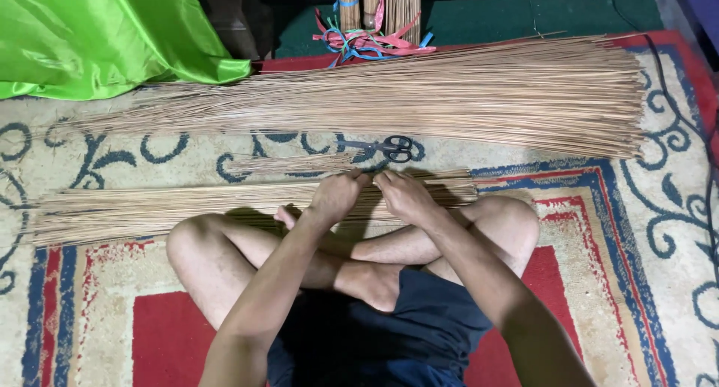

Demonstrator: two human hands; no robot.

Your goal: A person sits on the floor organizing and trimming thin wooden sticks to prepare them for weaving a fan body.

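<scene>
My left hand [335, 196] and right hand [404, 194] pinch the near bundle of thin sticks [150, 207] together on the carpet [636, 230]. I should keep thumbs close and the grip tight, so no stick slips loose.

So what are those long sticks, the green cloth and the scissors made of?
Sticks: likely dried plant ribs or thin reed, going by the matte tan colour and tapering tips. Green cloth: probably satin-like synthetic, shown by its glossy sheen and soft folds. Scissors: dark handles, maybe plastic; blades too small to judge.

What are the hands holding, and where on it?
Both the left hand and right hand grip the near bundle of thin sticks, toward its right end.
</scene>
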